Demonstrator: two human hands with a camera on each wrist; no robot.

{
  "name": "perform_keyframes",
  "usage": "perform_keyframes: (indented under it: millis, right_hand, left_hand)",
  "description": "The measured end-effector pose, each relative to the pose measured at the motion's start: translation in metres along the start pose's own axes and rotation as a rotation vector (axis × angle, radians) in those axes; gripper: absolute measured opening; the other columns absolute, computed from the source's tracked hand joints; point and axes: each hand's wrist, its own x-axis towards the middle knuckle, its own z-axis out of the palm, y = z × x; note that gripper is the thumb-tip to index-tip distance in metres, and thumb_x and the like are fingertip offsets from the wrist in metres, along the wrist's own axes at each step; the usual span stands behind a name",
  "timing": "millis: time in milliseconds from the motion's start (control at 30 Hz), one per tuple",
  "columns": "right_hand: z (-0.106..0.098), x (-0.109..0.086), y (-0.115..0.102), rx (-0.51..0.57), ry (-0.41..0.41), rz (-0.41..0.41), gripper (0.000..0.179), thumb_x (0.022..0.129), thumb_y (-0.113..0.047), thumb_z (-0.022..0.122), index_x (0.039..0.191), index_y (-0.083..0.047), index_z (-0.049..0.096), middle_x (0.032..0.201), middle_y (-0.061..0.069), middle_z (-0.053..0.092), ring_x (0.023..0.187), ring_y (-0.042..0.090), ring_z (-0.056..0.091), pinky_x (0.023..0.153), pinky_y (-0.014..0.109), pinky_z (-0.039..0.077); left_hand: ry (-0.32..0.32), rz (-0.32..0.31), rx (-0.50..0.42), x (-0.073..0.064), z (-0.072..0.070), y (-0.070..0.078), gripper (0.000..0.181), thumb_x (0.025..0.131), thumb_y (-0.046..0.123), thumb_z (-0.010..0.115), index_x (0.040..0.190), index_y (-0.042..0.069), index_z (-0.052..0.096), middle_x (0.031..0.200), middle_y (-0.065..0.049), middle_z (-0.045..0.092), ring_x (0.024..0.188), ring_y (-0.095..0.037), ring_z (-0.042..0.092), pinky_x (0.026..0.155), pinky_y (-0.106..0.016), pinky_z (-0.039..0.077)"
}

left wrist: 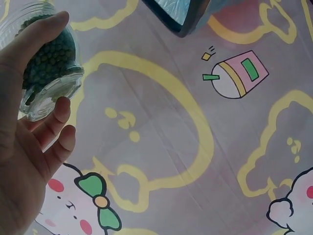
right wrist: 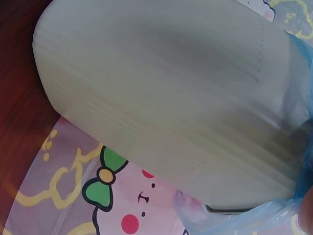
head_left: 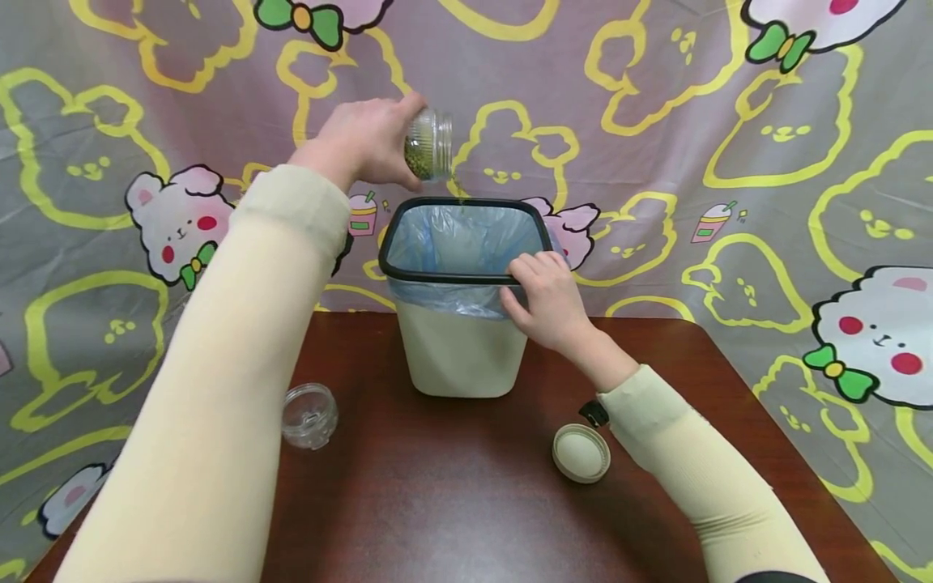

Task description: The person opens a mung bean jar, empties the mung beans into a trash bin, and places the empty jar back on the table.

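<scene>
My left hand grips a clear glass jar of small green beans, likely mung beans, tipped sideways with its mouth to the right. A few beans fall from the mouth toward the bin. In the left wrist view, thumb and fingers wrap the jar. Below stands a pale trash bin with a black rim and a bluish plastic liner. My right hand holds the bin's front right rim corner. The right wrist view is mostly filled by the bin's side.
On the brown table, a round lid with a pale inside lies at the right. A clear glass lid-like piece lies at the left. Behind the bin hangs a cartoon-printed cloth. A small black item shows beside the right cuff.
</scene>
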Motion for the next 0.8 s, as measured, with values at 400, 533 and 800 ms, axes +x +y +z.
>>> perform_keyframes:
  millis: [400, 533, 800]
  right_hand:
    - [-0.0027, -0.0002, 0.0000, 0.003, 0.000, 0.005, 0.018, 0.090, -0.019, 0.050, 0.080, -0.004, 0.051, 0.073, 0.006, 0.048, 0.070, 0.027, 0.046, 0.082, 0.047, 0.039]
    - [-0.0028, -0.0001, -0.0001, 0.002, 0.007, 0.006, 0.019, 0.090, -0.019, 0.050, 0.080, -0.003, 0.050, 0.073, 0.006, 0.048, 0.070, 0.028, 0.046, 0.082, 0.048, 0.039]
    - [-0.0012, 0.0003, -0.0002, 0.003, 0.001, 0.003, 0.019, 0.091, -0.019, 0.049, 0.080, -0.003, 0.050, 0.073, 0.006, 0.048, 0.070, 0.027, 0.046, 0.081, 0.048, 0.039]
  left_hand:
    - [0.015, 0.010, 0.010, 0.0044, 0.0000, 0.0045, 0.092, 0.074, 0.034, 0.080, 0.147, 0.009, 0.029, 0.128, -0.021, 0.053, 0.112, -0.037, 0.052, 0.095, -0.056, 0.041]
    - [-0.020, 0.018, 0.010, 0.0044, 0.0019, 0.0044, 0.091, 0.074, 0.033, 0.080, 0.147, 0.011, 0.029, 0.128, -0.020, 0.053, 0.111, -0.036, 0.052, 0.094, -0.056, 0.041]
    - [0.009, -0.004, 0.015, 0.0012, -0.0007, 0.0016, 0.094, 0.074, 0.034, 0.080, 0.148, 0.009, 0.028, 0.128, -0.021, 0.053, 0.112, -0.038, 0.052, 0.096, -0.056, 0.040]
